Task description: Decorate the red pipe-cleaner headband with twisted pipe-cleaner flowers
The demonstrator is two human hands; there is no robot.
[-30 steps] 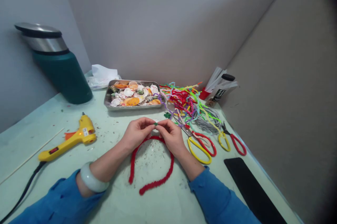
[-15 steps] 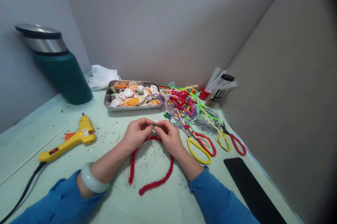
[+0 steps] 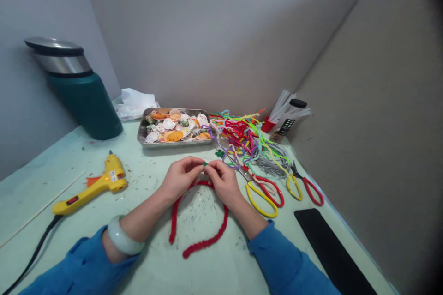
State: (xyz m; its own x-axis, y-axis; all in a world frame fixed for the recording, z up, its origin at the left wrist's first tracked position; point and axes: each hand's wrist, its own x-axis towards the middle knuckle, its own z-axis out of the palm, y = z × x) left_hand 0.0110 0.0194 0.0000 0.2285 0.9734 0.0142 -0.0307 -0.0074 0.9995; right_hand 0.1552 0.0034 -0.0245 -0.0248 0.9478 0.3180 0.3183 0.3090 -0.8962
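My left hand (image 3: 178, 178) and my right hand (image 3: 225, 183) meet at the middle of the table, thumbs and forefingers pinched together. Between the fingertips shows a small green piece (image 3: 205, 164), mostly hidden, perhaps pipe cleaner. Below them a fuzzy red pipe cleaner (image 3: 207, 243) lies bent into an arch with its two ends apart; my fingers cover part of its top. Just beyond my right hand sits a small dark-green curled shape (image 3: 219, 153). To the right, scissors with one red and one yellow handle (image 3: 262, 200) lie by the pipe cleaner heap (image 3: 238, 131).
A metal tray (image 3: 176, 145) of shells stands at the back. On the left are a yellow glue gun (image 3: 92, 191) with a cord, a thin stick (image 3: 43, 209) and a teal bottle (image 3: 85, 105). Rightward lie more scissors (image 3: 312, 191) and a black strip (image 3: 332, 249).
Both hands stay pinched in almost the same place, and the green piece has shifted slightly between the fingertips. The whole view has moved a little; the red pipe cleaner lies as before.
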